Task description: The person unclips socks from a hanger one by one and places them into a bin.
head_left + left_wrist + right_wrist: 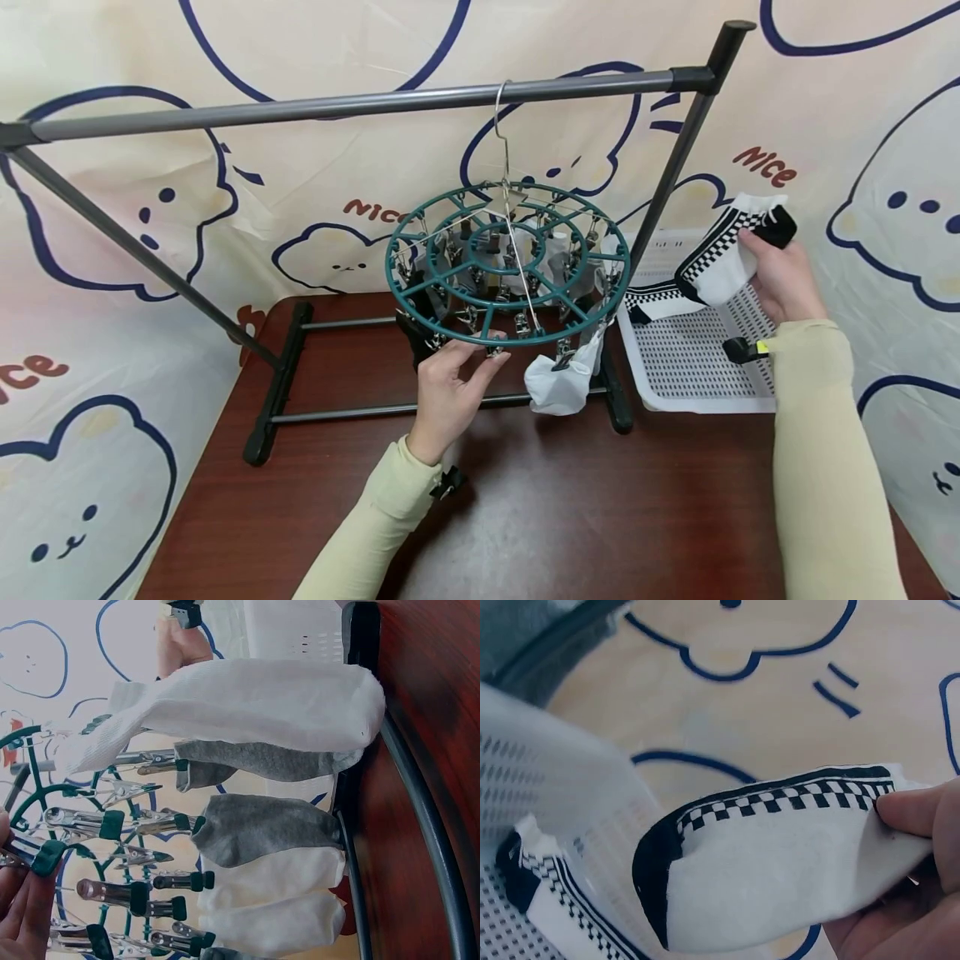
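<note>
My left hand (pixel 450 387) pinches a metal clip (pixel 34 853) with green tips at the front rim of a round green clip hanger (pixel 388 265). Nothing shows between that clip's tips. Off to the right, my right hand (pixel 787 279) grips a white ankle sock (pixel 765 862) with black-and-white checks and a black end, raised over a white basket (pixel 705 407). A similar checked sock (pixel 570 915) lies in the basket. From the hanger's clips hang a white sock (pixel 558 387), grey socks (pixel 262 829), more white socks (pixel 277 877) and a black one (pixel 416 337).
The hanger hooks over the top bar (pixel 300 110) of a grey metal rack, whose black feet (pixel 258 442) stand on a dark red-brown table (pixel 585 500). Behind is a cream cloth (pixel 322 183) printed with cartoon outlines. The basket stands just right of the rack.
</note>
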